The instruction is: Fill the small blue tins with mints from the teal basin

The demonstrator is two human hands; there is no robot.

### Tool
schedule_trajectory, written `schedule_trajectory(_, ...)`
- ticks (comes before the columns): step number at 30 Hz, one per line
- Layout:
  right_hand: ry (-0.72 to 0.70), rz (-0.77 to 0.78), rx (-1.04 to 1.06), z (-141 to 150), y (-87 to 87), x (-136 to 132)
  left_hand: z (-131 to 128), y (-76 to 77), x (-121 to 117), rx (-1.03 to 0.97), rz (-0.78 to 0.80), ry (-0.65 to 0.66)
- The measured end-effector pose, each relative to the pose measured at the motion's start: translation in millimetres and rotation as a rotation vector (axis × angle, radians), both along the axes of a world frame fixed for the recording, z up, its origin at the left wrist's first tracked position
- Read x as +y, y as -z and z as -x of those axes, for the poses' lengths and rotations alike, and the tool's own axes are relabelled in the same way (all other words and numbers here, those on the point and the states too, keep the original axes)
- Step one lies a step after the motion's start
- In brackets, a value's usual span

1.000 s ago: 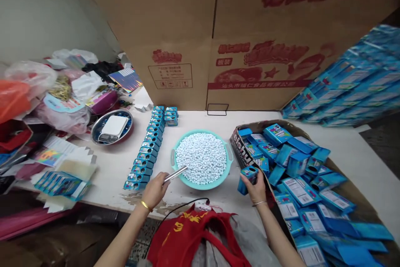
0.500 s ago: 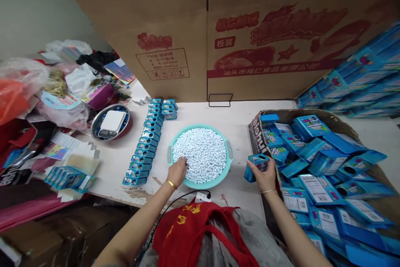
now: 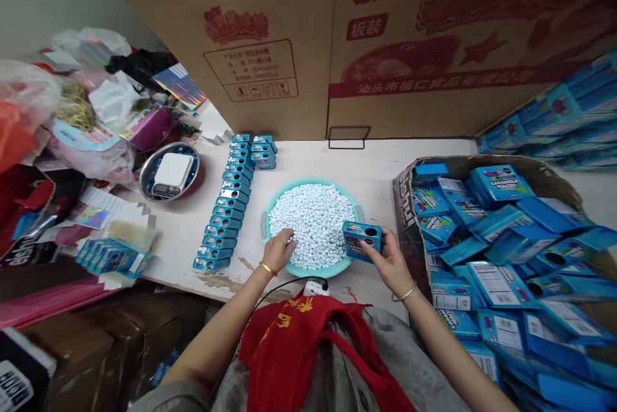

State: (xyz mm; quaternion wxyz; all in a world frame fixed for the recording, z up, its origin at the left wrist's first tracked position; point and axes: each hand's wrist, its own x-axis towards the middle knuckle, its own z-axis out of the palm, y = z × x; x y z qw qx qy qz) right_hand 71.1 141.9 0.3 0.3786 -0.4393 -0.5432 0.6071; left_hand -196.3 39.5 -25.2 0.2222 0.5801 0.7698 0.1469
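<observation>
My left hand (image 3: 278,252) rests on the small white candies (image 3: 315,222) heaped in a teal plastic basin (image 3: 315,268), its fingers curled down among them. Whether it grips any candies is hidden. My right hand (image 3: 389,261) is shut on a small blue rectangular tin (image 3: 361,240), which it holds just above the basin's right rim. The tin's round opening faces right. A long double row of matching blue tins (image 3: 226,206) stands on the white table (image 3: 183,251), left of the basin.
A cardboard box (image 3: 403,206) full of blue tins and flat blue packaging stands at right, close to my right hand. A steel bowl (image 3: 168,171) with a digital scale sits back left among plastic bags. A large printed carton (image 3: 270,45) stands behind the table.
My right hand has carried the tin left, over the basin's rim. My left hand no longer shows the metal tube and has gone down into the candies. The view has shifted slightly.
</observation>
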Motion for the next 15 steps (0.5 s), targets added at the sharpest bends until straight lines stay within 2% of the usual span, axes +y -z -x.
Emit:
schedule_trajectory(4,0.011,-0.182,-0.105,-3,-2.3,2,8,-14.7,-3,-0.115,-0.069,0.045)
schedule_trajectory(8,-0.007,-0.381,-0.215,-7,-4.4,7,16,-36.4,-1,-0.224,-0.153,0.128)
schedule_trajectory(15,-0.078,-0.641,-0.305,1,-15.4,16,15,-93.9,15,-0.200,-0.204,0.275)
